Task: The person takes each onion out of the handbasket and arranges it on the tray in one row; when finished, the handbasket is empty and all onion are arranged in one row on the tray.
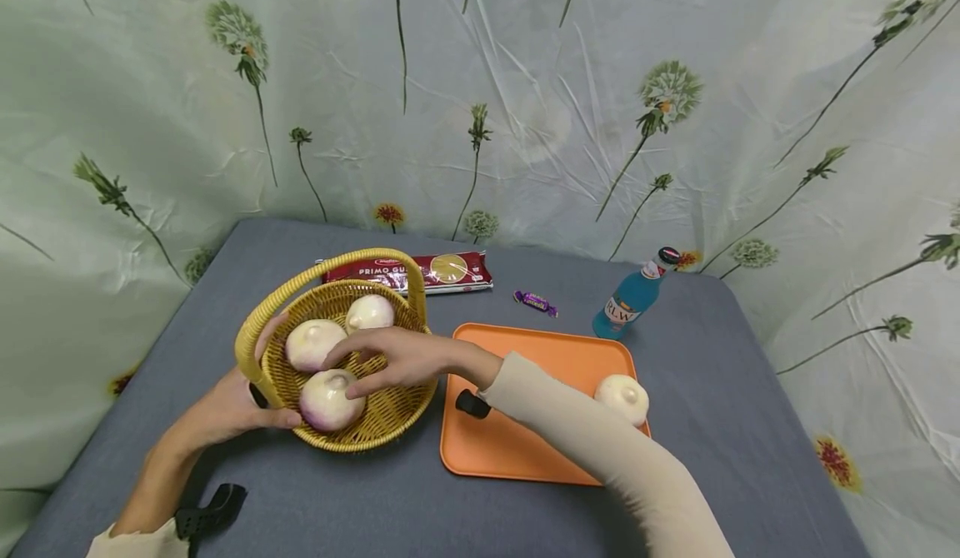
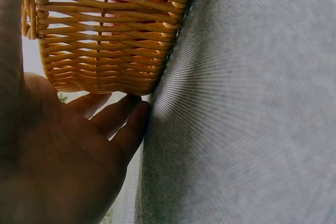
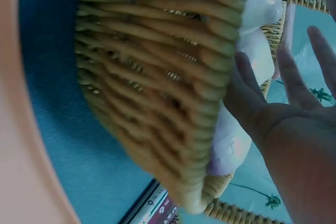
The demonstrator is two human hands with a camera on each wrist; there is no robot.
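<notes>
A yellow wicker basket (image 1: 390,416) with an arched handle stands on the left part of the table, holding three white-and-purple onions. The front onion (image 1: 330,404) and the left onion (image 1: 311,343) lie nearest the hands; the back onion (image 1: 370,312) sits behind them. My left hand (image 1: 225,404) holds the basket's left side, thumb along the front rim and fingers round the outer wall, also seen in the left wrist view. Over the basket is my right hand (image 1: 401,358), fingers loosely spread, its thumb by the front onion. Another onion (image 1: 622,398) rests at the orange tray's right edge.
The orange tray (image 1: 517,458) lies right of the basket, under the right forearm. Behind are a red packet (image 1: 468,271), a purple-wrapped candy (image 1: 536,301) and a blue bottle (image 1: 633,296). A flowered curtain (image 1: 540,125) hangs along the table's far edge.
</notes>
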